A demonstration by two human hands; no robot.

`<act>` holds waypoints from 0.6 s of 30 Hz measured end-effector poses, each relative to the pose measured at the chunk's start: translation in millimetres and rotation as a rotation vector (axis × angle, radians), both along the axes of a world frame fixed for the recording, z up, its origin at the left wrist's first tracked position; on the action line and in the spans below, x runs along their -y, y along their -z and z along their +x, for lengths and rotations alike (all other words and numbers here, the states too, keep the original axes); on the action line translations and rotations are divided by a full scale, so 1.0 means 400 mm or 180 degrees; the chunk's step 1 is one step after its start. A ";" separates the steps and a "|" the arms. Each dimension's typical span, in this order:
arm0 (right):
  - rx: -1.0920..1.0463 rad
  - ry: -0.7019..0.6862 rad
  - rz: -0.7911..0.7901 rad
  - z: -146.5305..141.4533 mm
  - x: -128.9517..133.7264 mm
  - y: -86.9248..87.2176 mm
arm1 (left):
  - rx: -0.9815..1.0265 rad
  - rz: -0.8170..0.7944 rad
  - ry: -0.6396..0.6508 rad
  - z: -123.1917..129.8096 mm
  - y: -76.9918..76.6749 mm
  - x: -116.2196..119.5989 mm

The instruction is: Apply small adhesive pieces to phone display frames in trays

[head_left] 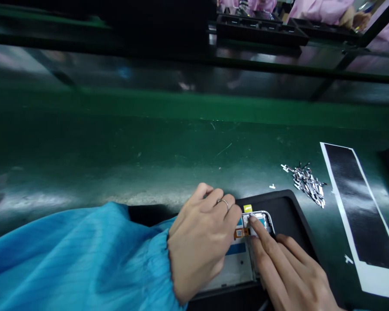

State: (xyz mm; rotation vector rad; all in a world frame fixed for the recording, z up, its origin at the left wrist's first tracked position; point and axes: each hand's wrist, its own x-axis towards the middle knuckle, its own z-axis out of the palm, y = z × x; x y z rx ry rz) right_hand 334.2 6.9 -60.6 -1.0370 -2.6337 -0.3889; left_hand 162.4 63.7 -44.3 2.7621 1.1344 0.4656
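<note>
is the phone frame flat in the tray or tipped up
Flat: the phone frame lies inside the black tray, with no edge visibly raised.

"What is the left hand (202, 242) touching?"

"A white-edged phone frame (258, 220), lying in a black tray (288, 211); the right hand (287, 270) has its index finger on it too."

"Anything beyond the hands?"

"Small metal pieces (306, 183), heaped just past the tray, right of both hands."

Worn on the person's head, the one camera faces forward and down, sitting close above the left hand (199, 242) and right hand (285, 268) at its lower edge, and looks across the green worktop (116, 142) to pink-sleeved co-workers (320, 11) along its top edge.
</note>
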 end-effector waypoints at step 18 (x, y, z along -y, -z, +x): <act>0.0147 0.0070 0.0212 -0.009 -0.008 -0.015 | -0.0194 -0.0157 -0.0119 0.001 -0.012 -0.003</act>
